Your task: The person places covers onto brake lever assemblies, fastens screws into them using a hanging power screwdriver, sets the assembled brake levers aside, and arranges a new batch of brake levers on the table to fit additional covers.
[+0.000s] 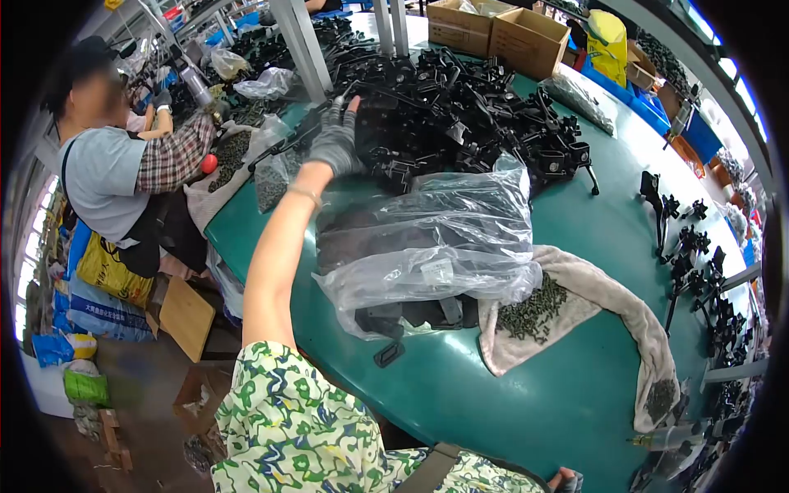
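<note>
My left hand [335, 141], in a grey glove with bare fingertips, reaches out to the left edge of a big pile of black plastic parts [460, 115]. Its fingers are stretched out and apart, and I see nothing held in them. Nearer to me lies a clear plastic bag [436, 222] with dark parts inside, its mouth towards me. A small black rectangular piece [389, 354] rests by the bag's near corner. Only a bit of my right hand [565, 479] shows at the bottom edge; most of its fingers are hidden.
On the green table [509, 394], a beige cloth [575, 283] holds loose dark screws [534, 311]. Black assemblies [686, 255] line the right side. Cardboard boxes [526, 41] stand at the back. A metal post [300, 49] rises beyond my hand. A co-worker [107, 164] works at left.
</note>
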